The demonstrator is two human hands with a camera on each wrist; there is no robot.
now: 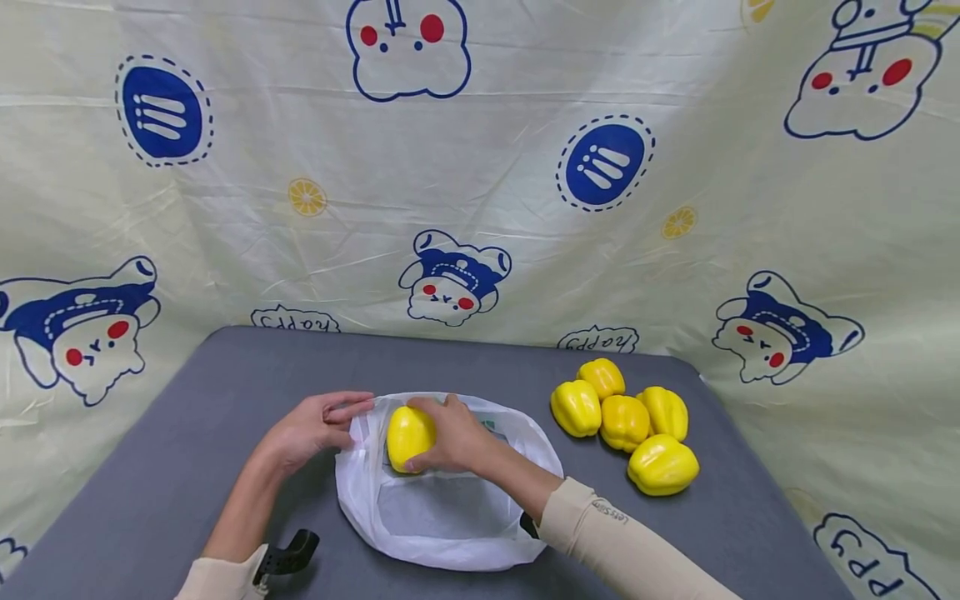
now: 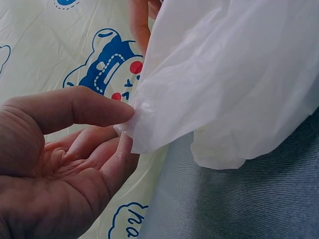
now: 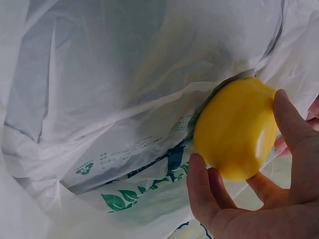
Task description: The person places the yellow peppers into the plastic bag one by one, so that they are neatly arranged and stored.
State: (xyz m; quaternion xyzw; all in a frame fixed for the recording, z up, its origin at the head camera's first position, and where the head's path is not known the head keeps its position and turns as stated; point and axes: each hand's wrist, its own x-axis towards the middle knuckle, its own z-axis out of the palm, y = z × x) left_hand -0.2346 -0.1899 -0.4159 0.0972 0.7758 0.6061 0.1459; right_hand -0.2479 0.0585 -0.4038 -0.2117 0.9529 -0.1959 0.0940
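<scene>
A white plastic bag [image 1: 450, 554] lies on the grey table with its mouth spread wide. My right hand [image 1: 457, 437] grips a yellow bell pepper [image 1: 408, 442] inside the bag's mouth, near the left side. Seen from the right wrist, the fingertips and thumb curl round the pepper [image 3: 237, 129], with the bag's printed green leaves [image 3: 119, 200] beside it. At the bag's left rim is my left hand [image 1: 303, 433]. In the left wrist view, its thumb and fingers pinch the thin edge of the bag [image 2: 214, 89].
Several yellow bell peppers [image 1: 624, 423] sit in a cluster on the table [image 1: 300, 367], to the right of the bag. A cream cloth [image 1: 510, 83] with cartoon prints hangs behind the table and at its sides.
</scene>
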